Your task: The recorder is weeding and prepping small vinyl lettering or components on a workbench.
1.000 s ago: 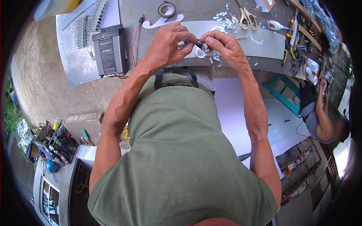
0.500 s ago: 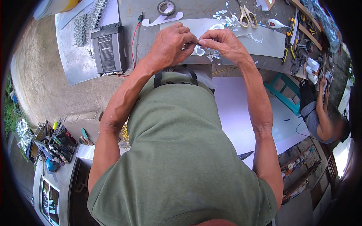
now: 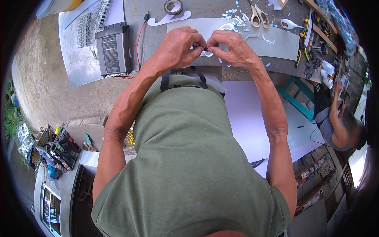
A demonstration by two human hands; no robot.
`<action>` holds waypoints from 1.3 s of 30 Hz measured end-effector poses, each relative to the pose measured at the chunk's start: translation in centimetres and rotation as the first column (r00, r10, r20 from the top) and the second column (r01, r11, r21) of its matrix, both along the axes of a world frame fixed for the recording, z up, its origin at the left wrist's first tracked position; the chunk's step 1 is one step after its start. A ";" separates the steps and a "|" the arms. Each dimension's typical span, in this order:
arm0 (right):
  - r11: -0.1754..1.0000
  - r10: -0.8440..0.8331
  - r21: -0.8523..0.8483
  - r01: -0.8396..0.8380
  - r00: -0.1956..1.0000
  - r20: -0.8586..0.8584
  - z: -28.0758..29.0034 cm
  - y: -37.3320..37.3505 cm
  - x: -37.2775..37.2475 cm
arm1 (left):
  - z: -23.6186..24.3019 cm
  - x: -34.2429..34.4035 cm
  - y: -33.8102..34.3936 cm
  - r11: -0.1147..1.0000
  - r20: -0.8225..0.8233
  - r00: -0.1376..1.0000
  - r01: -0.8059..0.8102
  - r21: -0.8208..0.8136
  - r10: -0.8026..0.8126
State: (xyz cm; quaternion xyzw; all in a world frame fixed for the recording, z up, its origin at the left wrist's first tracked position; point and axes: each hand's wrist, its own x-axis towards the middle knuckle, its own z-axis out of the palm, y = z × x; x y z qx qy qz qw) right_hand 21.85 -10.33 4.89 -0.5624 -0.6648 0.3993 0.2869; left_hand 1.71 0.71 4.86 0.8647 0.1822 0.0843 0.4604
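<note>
We observe the left hand (image 3: 177, 47) and the right hand (image 3: 235, 49) meeting over the near edge of the workbench (image 3: 152, 45). On each, thumb and forefinger are pinched almost fully together, with the remaining fingers curled inward. Between the two sets of fingertips sits a small dark piece (image 3: 205, 49); both hands appear to grip it, one from each side. (Its exact form is too small for us to tell.) A white curved piece (image 3: 208, 54) shows just below it.

We judge the main hazard to be loss of grip: the contact area is tiny, so uneven pull from either side could make the dark piece slip. Because the hands work near the bench edge, a dropped part could roll off to the floor, or become lost among the white-and-blue scraps (image 3: 237, 17) beyond. We also note the red lead (image 3: 138, 45) beside the boxed black unit (image 3: 112, 51); a forearm swung left could snag it.

Containers: at the upper left we see a translucent tub (image 3: 47, 10), cut off by the frame, with something yellow inside; we cannot identify it. Right of the scissors (image 3: 259, 16) lies a white narrow-tipped bottle (image 3: 289, 24), its walls hiding any contents.
</note>
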 end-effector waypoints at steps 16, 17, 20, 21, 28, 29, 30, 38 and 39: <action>0.997 -0.036 -0.076 0.034 0.999 -0.020 -0.2 -2.2 -0.3 | -0.7 0.3 -0.4 0.928 -0.087 0.996 -0.004 -0.373 -0.031; 0.985 -0.099 -0.149 0.082 0.989 -0.111 -0.2 -2.6 0.0 | -0.9 0.1 -0.2 0.860 -0.155 0.988 -0.065 -0.507 -0.017; 0.978 -0.190 -0.113 0.173 0.968 -0.161 0.2 -3.0 -0.4 | -1.8 -0.6 0.0 0.700 -0.203 0.979 -0.169 -0.694 0.035; 0.974 -0.226 -0.004 0.228 0.966 -0.125 0.5 -3.3 -0.7 | -1.8 -0.7 -0.1 0.618 -0.185 0.980 -0.191 -0.763 0.074; 0.929 -0.232 0.321 0.183 0.965 0.121 -0.2 -3.5 -2.6 | -2.0 -0.6 -0.1 0.433 -0.258 0.962 -0.272 -0.859 0.092; 0.913 -0.260 0.361 0.191 0.954 0.152 -0.5 -3.6 -2.7 | -1.8 -0.6 -0.1 0.440 -0.253 0.964 -0.264 -0.858 0.084; 0.895 -0.287 0.400 0.197 0.940 0.181 -0.7 -3.6 -2.7 | -1.7 -0.5 -0.1 0.446 -0.248 0.966 -0.256 -0.857 0.077; 0.878 -0.345 0.377 0.293 0.936 0.075 -0.4 -3.4 -2.8 | -1.8 -1.1 -0.2 0.422 -0.196 0.973 -0.228 -0.877 0.118; 0.882 -0.357 0.345 0.320 0.933 0.047 -0.4 -3.4 -3.0 | -1.6 -1.2 -0.2 0.435 -0.175 0.975 -0.216 -0.874 0.133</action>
